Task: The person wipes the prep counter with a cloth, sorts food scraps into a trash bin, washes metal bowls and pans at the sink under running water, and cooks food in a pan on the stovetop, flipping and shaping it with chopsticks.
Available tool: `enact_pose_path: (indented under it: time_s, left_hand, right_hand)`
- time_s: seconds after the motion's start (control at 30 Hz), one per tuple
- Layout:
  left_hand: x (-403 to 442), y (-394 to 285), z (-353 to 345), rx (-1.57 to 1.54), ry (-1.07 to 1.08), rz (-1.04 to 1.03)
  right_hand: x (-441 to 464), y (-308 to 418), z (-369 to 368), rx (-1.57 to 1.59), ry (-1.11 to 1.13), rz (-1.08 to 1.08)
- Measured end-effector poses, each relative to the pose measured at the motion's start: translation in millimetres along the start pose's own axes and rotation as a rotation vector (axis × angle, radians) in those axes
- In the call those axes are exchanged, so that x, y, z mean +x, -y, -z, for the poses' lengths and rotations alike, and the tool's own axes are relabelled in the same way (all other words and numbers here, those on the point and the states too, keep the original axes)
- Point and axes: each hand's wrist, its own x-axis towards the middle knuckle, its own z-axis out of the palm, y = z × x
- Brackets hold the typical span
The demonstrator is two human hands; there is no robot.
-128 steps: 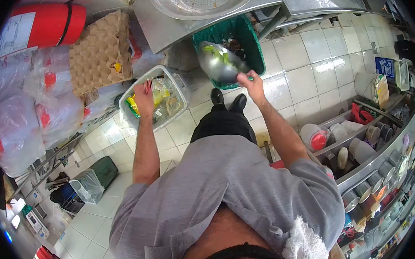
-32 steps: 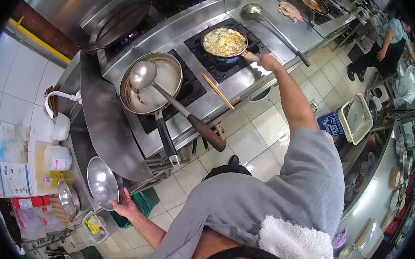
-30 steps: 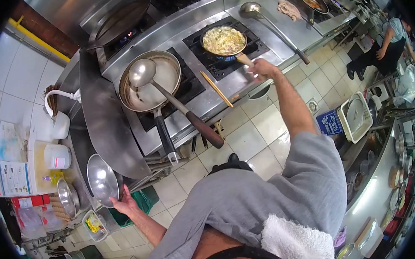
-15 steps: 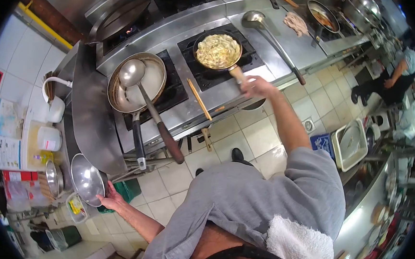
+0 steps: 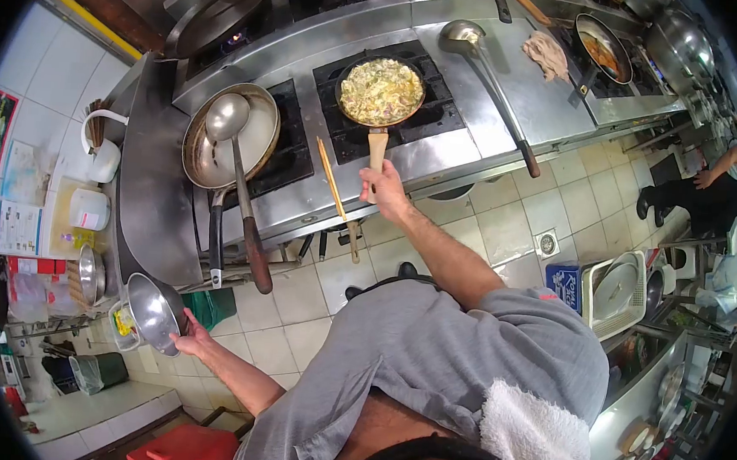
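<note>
My right hand [image 5: 383, 188] is closed round the wooden handle of a small frying pan [image 5: 379, 132], which sits on the burner grate. An egg mixture [image 5: 382, 90] with bits in it fills the pan; its surface looks wet and lumpy. At the lower left, my left hand [image 5: 192, 336] grips the rim of a metal mixing bowl [image 5: 154, 313], tilted so that its shiny inside shows. Wooden chopsticks [image 5: 330, 176] lie on the stove's front edge, left of the frying pan. Further left, a ladle [image 5: 228, 118] rests across a larger pan [image 5: 258, 158].
A second long-handled ladle [image 5: 502, 98] lies on the steel counter beside a crumpled cloth [image 5: 546, 54]. Another pan [image 5: 603, 48] with orange-brown contents stands at the back right. A steel splash guard [image 5: 159, 190] borders the stove's left side. Another person [image 5: 718, 182] is at the far right.
My view has turned slightly. My right hand's blurred motion at the pan handle has settled into a grip, and the handle now points straight toward me. The left hand still holds the bowl.
</note>
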Motion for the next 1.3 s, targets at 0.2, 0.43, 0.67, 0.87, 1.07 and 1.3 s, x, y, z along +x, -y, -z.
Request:
enact_pose_path:
  time_s: [0.2, 0.43, 0.67, 0.87, 1.07, 1.3]
  left_hand:
    - [13, -2, 10, -0.004, 0.059, 0.014]
    - [-2, -1, 9, -0.005, 0.047, -0.014]
    - [1, 3, 10, 0.022, 0.046, -0.039]
    - [10, -3, 15, 0.041, 0.072, -0.042]
    - [9, -8, 22, 0.069, 0.098, -0.046]
    - [-6, -7, 2, 0.096, 0.094, -0.075]
  right_hand:
    - [1, 77, 84, -0.405, 0.191, -0.128]
    - [-11, 128, 94, -0.503, 0.257, -0.353]
    - [-2, 8, 18, -0.032, 0.146, -0.131]
    - [14, 65, 95, -0.455, 0.336, -0.092]
    - [3, 116, 109, -0.696, 0.154, -0.3]
    - [-6, 36, 36, -0.025, 0.112, -0.193]
